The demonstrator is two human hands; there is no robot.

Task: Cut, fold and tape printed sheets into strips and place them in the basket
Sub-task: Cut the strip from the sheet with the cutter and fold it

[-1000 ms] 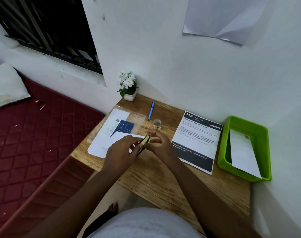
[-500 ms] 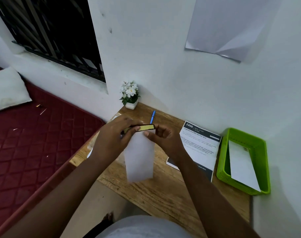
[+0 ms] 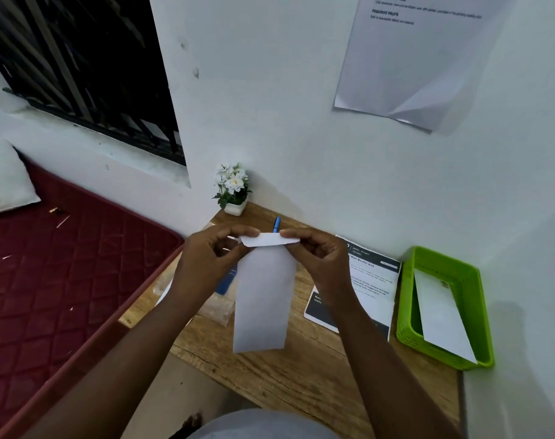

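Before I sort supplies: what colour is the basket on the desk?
Bright green basket, clearest in the head view.

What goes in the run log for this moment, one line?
stage: folding | both hands pinch paper strip top, above desk | basket: one strip inside

Looks like a bedroom at home doubling as a study corner. There's a dark red quilted mattress (image 3: 64, 267) with a white pillow (image 3: 4, 177) right next to a small wooden bench (image 3: 289, 375), under a barred window (image 3: 80, 68). A little pot of white flowers (image 3: 233, 190) and a printed sheet taped to the wall (image 3: 418, 58) give it that homemade-desk feel.
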